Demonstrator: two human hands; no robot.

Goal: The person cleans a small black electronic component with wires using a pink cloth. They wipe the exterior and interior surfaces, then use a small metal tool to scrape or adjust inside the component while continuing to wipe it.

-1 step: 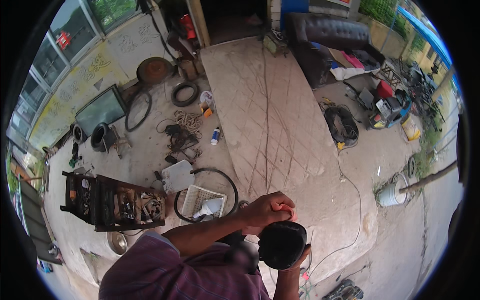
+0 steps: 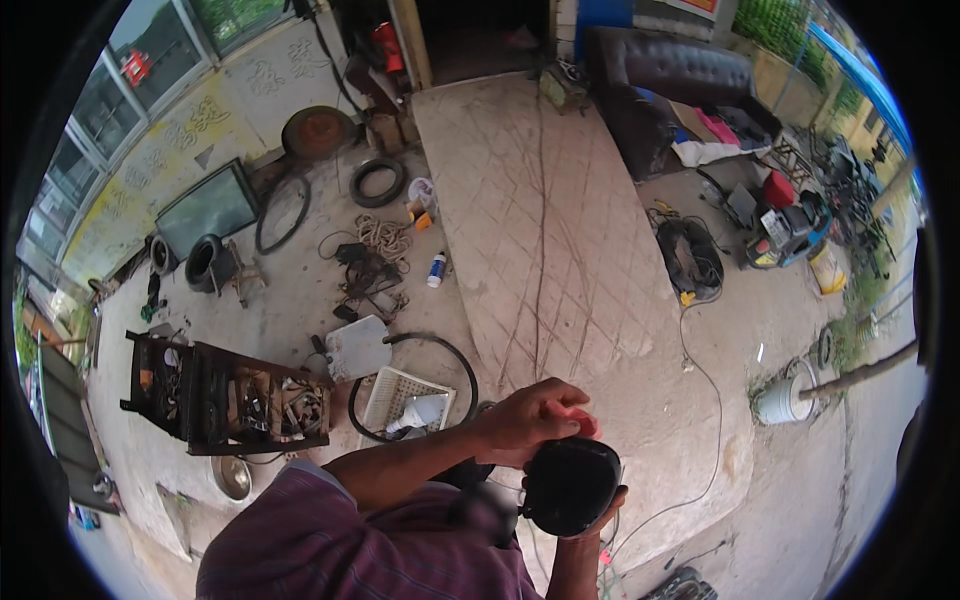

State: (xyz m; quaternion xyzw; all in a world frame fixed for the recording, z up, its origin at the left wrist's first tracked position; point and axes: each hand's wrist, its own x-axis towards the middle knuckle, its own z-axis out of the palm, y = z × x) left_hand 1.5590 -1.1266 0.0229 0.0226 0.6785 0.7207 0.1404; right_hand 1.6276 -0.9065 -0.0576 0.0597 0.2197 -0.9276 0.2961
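Observation:
My left hand (image 2: 522, 422) pinches a crumpled red cloth (image 2: 574, 419) between its thumb and fingers. Just below it, my right hand (image 2: 608, 508) grips a smooth black rounded object (image 2: 572, 486) from its right and lower side. It resembles a vehicle mirror housing, though its exact kind is not plain. The cloth is at the object's upper edge; I cannot tell whether it touches. Most of the right fingers are hidden behind the object.
A white plastic basket (image 2: 428, 392) with a white bottle stands left of my hands, beside a black hose (image 2: 474, 375). An open dark tool cabinet (image 2: 262, 375) is farther left. A cable (image 2: 718, 430) crosses the floor to the right, near a white bucket (image 2: 785, 398).
The view has shifted slightly. More of the red cloth shows above the black object, and my left hand's fingers have lifted a little. Both hands keep their holds.

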